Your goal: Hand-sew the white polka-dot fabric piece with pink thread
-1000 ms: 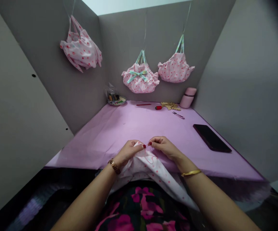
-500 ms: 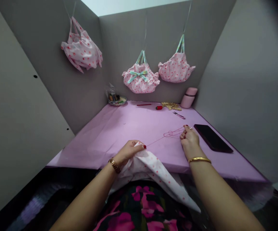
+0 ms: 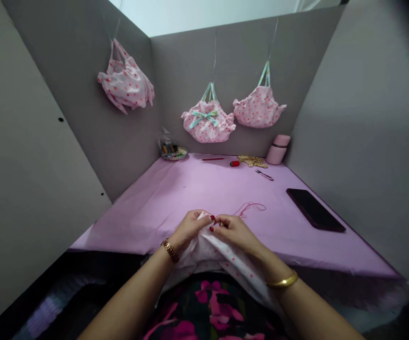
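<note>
My left hand (image 3: pixel 192 229) is closed on a white cloth with pink dots (image 3: pixel 221 253), its thumb pressing down on a gathered edge. The rest of the cloth drapes over my lap. Close against that edge, my right hand (image 3: pixel 235 231) is closed in a pinch, fingertips almost meeting the left thumb. A sewing needle seems to be in this pinch, mostly hidden by the fingers. Loose pink thread (image 3: pixel 249 205) lies in loops on the table just beyond my right hand.
On the lilac-covered table (image 3: pixel 147 212) are a black phone (image 3: pixel 315 210), thread snips (image 3: pixel 264 175), a red thread spool (image 3: pixel 234 164), a red pencil (image 3: pixel 212 159), beige pieces (image 3: pixel 253 161), a pink flask (image 3: pixel 278 149) and a basket (image 3: pixel 175 156). Dotted cloth bags (image 3: pixel 207 127) hang by the grey walls.
My right hand has come back left from beside the phone to the cloth edge at my left hand. The thread, stretched before, now lies slack. My left hand keeps its hold.
</note>
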Demonstrator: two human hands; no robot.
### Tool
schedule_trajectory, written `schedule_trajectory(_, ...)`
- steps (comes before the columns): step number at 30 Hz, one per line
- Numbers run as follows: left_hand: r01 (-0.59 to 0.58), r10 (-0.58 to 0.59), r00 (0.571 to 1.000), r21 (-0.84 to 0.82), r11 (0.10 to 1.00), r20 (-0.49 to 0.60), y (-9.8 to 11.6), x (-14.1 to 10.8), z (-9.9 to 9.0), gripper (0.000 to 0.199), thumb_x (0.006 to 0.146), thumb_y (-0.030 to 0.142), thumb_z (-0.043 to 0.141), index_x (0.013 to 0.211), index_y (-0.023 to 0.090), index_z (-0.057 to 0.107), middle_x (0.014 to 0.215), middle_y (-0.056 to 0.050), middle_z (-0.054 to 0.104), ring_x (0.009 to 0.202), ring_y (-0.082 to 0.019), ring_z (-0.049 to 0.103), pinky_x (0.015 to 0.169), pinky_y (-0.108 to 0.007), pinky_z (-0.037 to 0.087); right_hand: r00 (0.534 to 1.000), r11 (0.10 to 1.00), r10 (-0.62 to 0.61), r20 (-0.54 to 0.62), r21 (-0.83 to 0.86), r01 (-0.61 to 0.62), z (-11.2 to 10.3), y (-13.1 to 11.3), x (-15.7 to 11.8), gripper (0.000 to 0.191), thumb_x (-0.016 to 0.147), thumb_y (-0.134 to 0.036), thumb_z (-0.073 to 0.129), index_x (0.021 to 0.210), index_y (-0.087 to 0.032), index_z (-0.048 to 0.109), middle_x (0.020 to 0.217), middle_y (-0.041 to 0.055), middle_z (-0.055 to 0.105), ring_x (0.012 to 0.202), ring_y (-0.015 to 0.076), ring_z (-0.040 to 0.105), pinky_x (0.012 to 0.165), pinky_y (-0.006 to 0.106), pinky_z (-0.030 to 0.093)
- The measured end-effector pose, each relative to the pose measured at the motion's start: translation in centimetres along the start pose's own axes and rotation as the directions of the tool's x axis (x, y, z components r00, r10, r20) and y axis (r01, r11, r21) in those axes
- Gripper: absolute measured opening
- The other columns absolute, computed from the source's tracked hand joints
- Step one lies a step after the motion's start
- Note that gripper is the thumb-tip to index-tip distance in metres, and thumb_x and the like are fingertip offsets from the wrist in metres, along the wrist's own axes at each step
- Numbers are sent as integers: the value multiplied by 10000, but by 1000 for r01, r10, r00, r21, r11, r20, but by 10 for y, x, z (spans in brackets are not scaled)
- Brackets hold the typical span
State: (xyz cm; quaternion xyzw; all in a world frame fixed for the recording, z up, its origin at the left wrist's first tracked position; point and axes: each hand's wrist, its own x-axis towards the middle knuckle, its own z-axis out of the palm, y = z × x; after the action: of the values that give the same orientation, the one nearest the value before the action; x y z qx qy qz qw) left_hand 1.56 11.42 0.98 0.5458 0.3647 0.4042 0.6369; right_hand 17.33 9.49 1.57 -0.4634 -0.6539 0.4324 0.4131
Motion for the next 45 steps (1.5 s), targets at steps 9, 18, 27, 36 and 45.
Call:
schedule_trajectory(9,-31,35,998,70,997,-58,-12,5,-2,269,704,395,600,639,141,542,564,38,464,494,-78,373,491,-213,275,999,990,-44,-22,-136,40,-10,13,-4,219,750,-312,550,605,-150,518,540,-36,386,506,90,334,454,207,244)
schedule_trajectory(18,-49,61,994,136,989,-90,-10,5,-2,268,716,401,575,637,150,525,577,36,472,512,-88,389,496,-215,282,991,989,-59,-119,-145,42,-7,14,-6,142,744,-300,578,734,-161,550,538,-46,396,498,102,351,462,215,255)
schedule_trajectory(27,-63,79,992,149,987,-102,-10,4,-1,271,724,402,563,636,150,514,568,37,474,512,-90,389,494,-214,280,985,997,-53,-162,55,63,9,0,-12,198,877,-392,372,832,-203,408,602,-49,408,442,85,356,421,197,295)
schedule_trajectory(36,-43,53,995,122,992,-82,-9,4,-2,294,724,423,556,627,149,508,561,33,475,491,-85,377,480,-213,270,979,996,-74,-191,-58,65,16,16,-16,185,844,-333,484,770,-171,536,561,-38,429,489,92,382,460,199,283)
schedule_trajectory(45,-51,60,995,105,993,-80,-8,3,-2,289,733,412,549,631,143,523,549,34,465,485,-83,372,473,-213,252,979,994,-78,-187,-96,61,17,14,-15,215,852,-350,467,823,-161,566,490,-50,423,444,88,380,440,196,269)
